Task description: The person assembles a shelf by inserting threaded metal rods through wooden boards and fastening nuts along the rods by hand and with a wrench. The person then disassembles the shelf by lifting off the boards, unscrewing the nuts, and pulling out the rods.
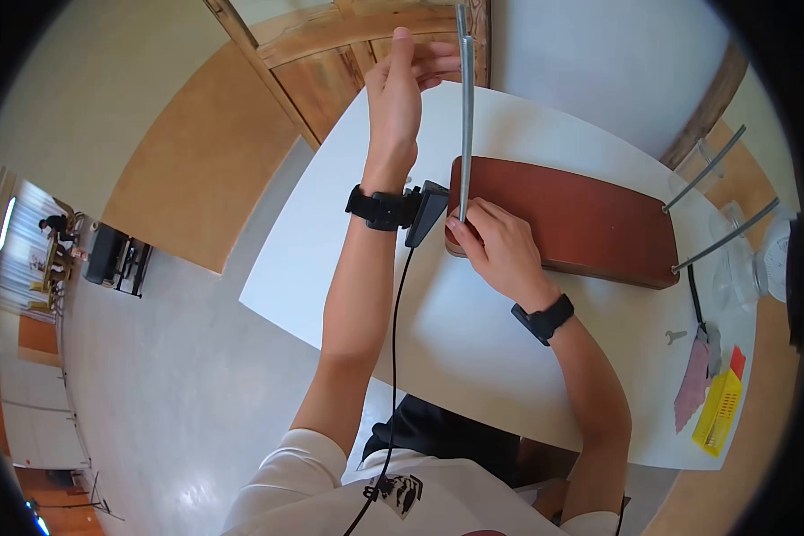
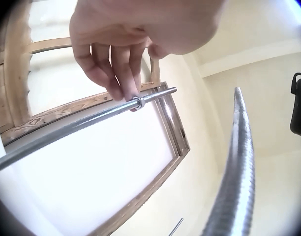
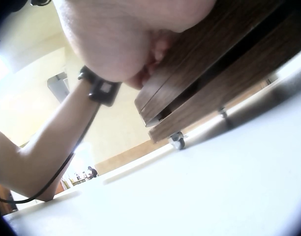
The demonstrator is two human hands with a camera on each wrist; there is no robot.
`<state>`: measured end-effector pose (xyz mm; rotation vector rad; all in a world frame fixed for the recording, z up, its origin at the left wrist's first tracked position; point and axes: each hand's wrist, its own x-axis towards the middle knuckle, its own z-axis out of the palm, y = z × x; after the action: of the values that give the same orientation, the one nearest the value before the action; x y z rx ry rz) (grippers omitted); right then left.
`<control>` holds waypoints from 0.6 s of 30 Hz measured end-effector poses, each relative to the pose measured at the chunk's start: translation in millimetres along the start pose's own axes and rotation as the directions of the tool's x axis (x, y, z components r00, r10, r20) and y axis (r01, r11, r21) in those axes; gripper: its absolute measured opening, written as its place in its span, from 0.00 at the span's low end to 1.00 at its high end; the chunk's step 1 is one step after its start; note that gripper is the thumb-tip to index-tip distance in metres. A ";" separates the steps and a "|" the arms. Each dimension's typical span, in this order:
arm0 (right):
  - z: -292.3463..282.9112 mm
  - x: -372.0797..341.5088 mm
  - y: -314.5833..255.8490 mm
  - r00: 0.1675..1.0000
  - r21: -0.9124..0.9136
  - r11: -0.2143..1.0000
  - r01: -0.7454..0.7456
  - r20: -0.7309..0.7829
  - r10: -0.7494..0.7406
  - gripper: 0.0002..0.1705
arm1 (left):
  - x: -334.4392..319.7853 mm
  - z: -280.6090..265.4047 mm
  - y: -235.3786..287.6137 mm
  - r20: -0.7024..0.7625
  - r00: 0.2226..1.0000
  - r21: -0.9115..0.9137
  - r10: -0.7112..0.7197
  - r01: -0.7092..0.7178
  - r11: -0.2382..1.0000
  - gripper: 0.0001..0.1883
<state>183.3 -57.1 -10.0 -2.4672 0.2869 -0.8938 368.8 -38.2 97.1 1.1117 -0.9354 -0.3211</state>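
A reddish-brown wooden base (image 1: 572, 219) lies on the white table, with upright threaded metal rods at its corners. My left hand (image 1: 396, 107) is raised at the upper part of a left-end rod. In the left wrist view its fingers reach down, fingertips touching a hex nut (image 2: 138, 103) near the tip of a threaded rod (image 2: 86, 123); the thumb stands apart. My right hand (image 1: 502, 246) rests on the base's left end, thumb and index finger pinching the foot of the nearer rod (image 1: 466, 134). The right wrist view shows stacked dark wood layers (image 3: 190, 83) above a caster (image 3: 177, 141).
Two more rods (image 1: 728, 241) rise from the base's right end. A small wrench (image 1: 675, 338), a pink cloth (image 1: 693, 384) and a yellow basket (image 1: 718, 413) lie at the right of the table. Clear containers (image 1: 732, 259) stand beyond them. A black cable (image 1: 397, 339) hangs from the left wrist.
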 end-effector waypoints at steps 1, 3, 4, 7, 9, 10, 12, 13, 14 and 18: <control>-0.4 -0.5 -0.1 1.000 -0.006 1.000 -0.002 0.004 0.002 0.13 | 1.6 -4.4 -2.0 -0.001 1.000 0.003 0.003 -0.003 1.000 0.33; -0.8 -0.9 0.5 1.000 -0.014 1.000 -0.006 0.008 0.006 0.14 | 5.8 -14.2 -7.3 -0.071 0.997 0.083 -0.018 0.024 0.996 0.34; -0.5 -0.7 0.9 1.000 -0.016 1.000 -0.003 0.007 0.003 0.14 | 4.7 -11.3 -3.1 -0.072 0.997 0.083 -0.020 0.026 0.996 0.34; -0.2 -0.1 -0.2 1.000 -0.015 1.000 0.007 0.005 -0.007 0.14 | -0.3 1.1 6.0 -0.015 0.997 -0.016 0.080 -0.081 0.997 0.34; -1.3 0.6 -2.0 1.000 -0.015 1.000 0.017 0.001 -0.017 0.14 | -3.4 5.7 10.6 0.095 0.996 -0.108 -0.001 0.012 0.994 0.34; -1.5 0.4 -2.6 1.000 -0.017 1.000 0.001 0.013 -0.001 0.14 | -4.8 4.1 15.7 0.109 0.994 -0.068 0.011 -0.004 0.998 0.35; -2.0 0.3 -1.6 1.000 -0.019 1.000 -0.016 0.023 0.016 0.14 | 1.9 -8.4 7.0 0.035 0.999 -0.003 -0.010 0.011 1.000 0.35; -1.4 -0.2 -0.8 1.000 -0.017 1.000 -0.006 0.015 0.006 0.14 | 5.2 -15.2 4.3 -0.038 0.999 0.060 -0.030 0.032 0.998 0.36; -0.9 -1.0 -0.2 1.000 -0.016 1.000 0.003 0.007 -0.003 0.14 | 8.3 -24.0 2.2 -0.034 0.999 0.023 -0.002 0.002 1.000 0.37; 1.3 -1.1 0.6 1.000 0.032 0.999 -0.002 -0.012 0.002 0.11 | 4.5 -11.9 6.0 0.008 0.996 -0.048 0.089 -0.089 0.995 0.37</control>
<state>183.3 -56.7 -11.8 -2.4327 0.2772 -0.9063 379.4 -31.1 103.0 1.0228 -0.9786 -0.2747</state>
